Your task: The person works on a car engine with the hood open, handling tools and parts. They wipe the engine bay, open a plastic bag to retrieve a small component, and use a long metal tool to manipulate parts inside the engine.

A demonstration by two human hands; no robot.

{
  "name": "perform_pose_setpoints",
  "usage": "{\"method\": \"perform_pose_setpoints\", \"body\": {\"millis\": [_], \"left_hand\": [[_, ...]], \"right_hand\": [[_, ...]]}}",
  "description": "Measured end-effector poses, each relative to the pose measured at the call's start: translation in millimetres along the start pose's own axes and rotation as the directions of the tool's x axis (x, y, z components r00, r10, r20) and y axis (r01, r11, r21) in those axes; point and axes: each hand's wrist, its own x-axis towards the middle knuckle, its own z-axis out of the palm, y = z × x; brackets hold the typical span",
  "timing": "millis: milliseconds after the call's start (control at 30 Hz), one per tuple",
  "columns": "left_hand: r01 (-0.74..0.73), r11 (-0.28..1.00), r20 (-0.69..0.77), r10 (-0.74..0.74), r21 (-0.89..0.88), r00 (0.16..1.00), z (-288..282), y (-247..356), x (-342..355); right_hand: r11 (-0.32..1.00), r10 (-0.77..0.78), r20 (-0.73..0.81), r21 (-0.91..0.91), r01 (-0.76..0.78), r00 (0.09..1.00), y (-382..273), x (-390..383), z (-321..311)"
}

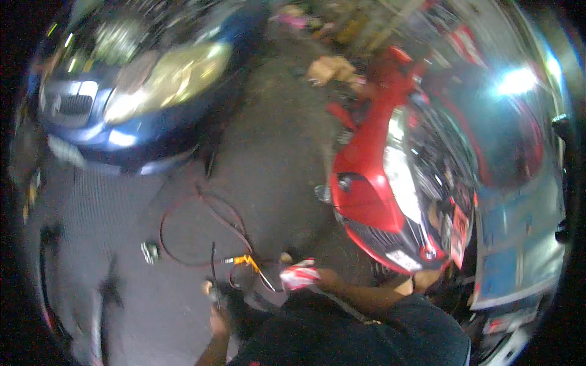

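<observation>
The person wears a dark, nearly black shirt [372, 338], mostly plain, with a small red mark [253, 364] low on it. The right sleeve [421, 314] is short, leaving the right forearm [360, 294] bare. The left hand [218, 320] looks bare too. A thin greyish strip [348, 310], blurred, slants across the front.

We find no legible text. On the red car [364, 177], we note a pale number plate [404, 260] with blurred marks and a front badge [428, 252] too unclear to read.
</observation>
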Motion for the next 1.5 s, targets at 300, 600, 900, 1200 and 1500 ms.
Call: {"method": "perform_pose_setpoints", "body": {"millis": [300,600,900,1200,1500], "left_hand": [[-0.669,0.742,0.225,0.662,-0.054,0.715,0,178,-81],[-0.986,0.167,0.417,0.898,-0.025,0.142,335,473,-171],[-0.762,-0.638,0.574,0.667,0.111,-0.475,593,703,-182],[-0.670,-0.736,0.703,0.527,0.097,-0.477,809,831,-98],[-0.957,-0.274,0.582,0.795,0.096,-0.169,832,845,-132]], "right_hand": [[0.908,-0.278,-0.356,0.204,0.365,0.892,19,-148,-47],[0.746,0.534,-0.500,0.657,-0.103,0.681,290,-397,23],[0.456,0.867,-0.433,0.889,-0.045,0.246,387,-527,15],[0.590,0.807,-0.590,0.807,-0.036,0.012,465,-561,-107],[0.723,0.691,-0.721,0.686,0.079,-0.051,564,-520,-288]]}}
